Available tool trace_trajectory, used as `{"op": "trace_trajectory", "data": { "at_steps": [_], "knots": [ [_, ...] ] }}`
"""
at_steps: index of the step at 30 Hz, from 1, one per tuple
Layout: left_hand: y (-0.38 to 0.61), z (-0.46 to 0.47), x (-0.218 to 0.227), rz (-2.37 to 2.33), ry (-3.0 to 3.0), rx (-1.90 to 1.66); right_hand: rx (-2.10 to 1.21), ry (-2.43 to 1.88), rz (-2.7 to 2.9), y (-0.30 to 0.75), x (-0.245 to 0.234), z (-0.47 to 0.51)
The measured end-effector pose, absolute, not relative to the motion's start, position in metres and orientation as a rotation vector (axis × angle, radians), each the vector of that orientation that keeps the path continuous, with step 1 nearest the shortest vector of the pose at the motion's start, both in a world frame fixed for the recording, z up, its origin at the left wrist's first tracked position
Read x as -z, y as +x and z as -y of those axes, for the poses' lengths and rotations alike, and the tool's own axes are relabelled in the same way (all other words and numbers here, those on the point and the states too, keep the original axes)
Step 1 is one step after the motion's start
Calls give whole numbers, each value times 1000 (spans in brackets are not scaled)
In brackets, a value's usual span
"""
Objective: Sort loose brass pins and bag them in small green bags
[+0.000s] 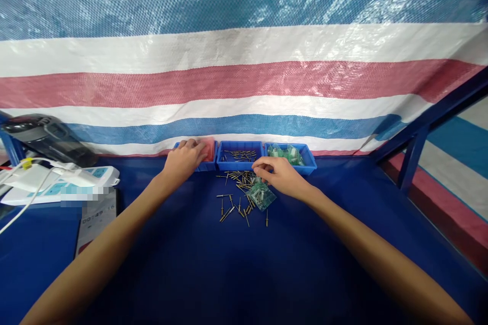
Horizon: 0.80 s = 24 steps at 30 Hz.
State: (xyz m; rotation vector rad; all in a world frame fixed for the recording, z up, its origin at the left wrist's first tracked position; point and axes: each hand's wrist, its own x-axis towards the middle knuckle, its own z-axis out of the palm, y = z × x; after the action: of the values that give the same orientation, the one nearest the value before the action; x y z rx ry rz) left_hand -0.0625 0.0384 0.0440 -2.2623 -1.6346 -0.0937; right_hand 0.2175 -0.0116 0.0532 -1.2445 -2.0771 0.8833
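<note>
My left hand (185, 159) reaches over the left blue bin, its fingers bent down onto a pinkish-red plastic bag (208, 149); the fingertips are partly hidden. Thumb and fingers of my right hand (280, 175) are pinched together at the top of a small clear, greenish plastic bag (261, 196) with small metal pieces in it. This bag hangs over or lies on a loose pile of pop rivets (241, 179) on the table. More pop rivets lie in the middle blue bin (239, 165). Several green bags (284, 153) fill the right blue bin (310, 161).
On the left are a white power strip (109, 176) with plugs and cables, a phone (97, 218) showing a timer, and a dark clear bottle (49, 137). Striped sheeting (244, 78) hangs behind the blue table (236, 274). A blue metal frame (415, 137) stands at right.
</note>
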Motion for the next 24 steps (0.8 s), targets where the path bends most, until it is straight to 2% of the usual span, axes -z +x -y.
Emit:
{"op": "trace_trajectory", "data": {
  "at_steps": [6,12,15,20,24],
  "knots": [
    [-75,-42,-43,1623,-2375,37,-864,-1233,2103,217,-53,13],
    [-77,-38,-38,1341,-2578,-105,-759,-1257,2214,218,-58,11],
    [-74,-37,-36,1414,-2556,3,-654,-1283,2224,221,-63,10],
    [-54,-11,-30,1543,-2489,477,-487,-1202,2365,228,-46,24],
    [-30,39,-8,1386,-2835,372,-261,-1135,2591,236,-10,43]
  ]
}}
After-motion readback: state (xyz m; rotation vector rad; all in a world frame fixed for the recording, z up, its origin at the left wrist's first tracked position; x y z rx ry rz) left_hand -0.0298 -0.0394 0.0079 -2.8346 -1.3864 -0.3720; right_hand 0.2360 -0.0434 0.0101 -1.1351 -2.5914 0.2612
